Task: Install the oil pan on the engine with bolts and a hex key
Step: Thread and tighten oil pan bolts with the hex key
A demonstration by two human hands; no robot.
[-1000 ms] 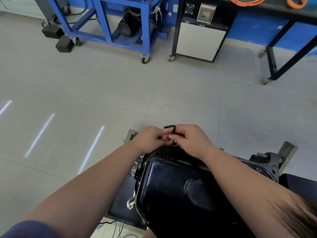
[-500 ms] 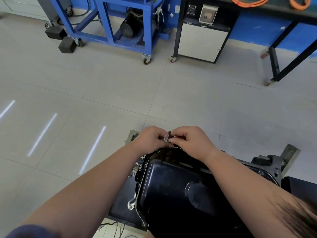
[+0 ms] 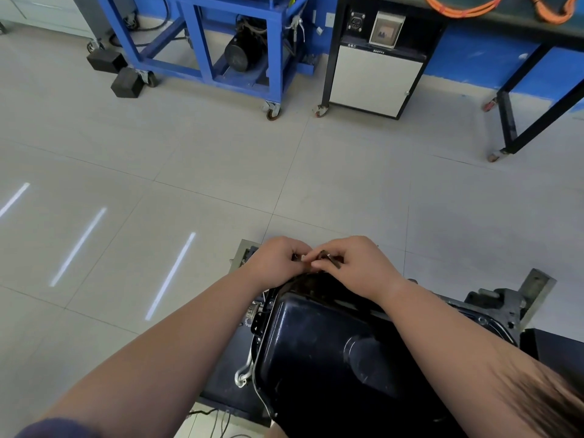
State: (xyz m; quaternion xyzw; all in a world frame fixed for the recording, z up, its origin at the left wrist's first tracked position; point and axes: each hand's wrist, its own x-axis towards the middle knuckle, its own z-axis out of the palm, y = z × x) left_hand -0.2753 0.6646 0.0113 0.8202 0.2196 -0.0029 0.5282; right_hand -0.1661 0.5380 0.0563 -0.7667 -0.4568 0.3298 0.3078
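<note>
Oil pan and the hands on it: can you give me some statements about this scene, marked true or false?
1. The left hand and right hand meet at the far edge of the black oil pan. True.
2. The hex key lies on the floor. False: the hands' fingers pinch it.
3. The wheeled frame behind is red. False: it is blue.
4. Orange cables lie on the bench at top right. True.

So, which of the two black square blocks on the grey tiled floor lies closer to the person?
The right-hand black square block, beside a caster of the blue metal cart. The other black block sits farther back and to the left.
</note>
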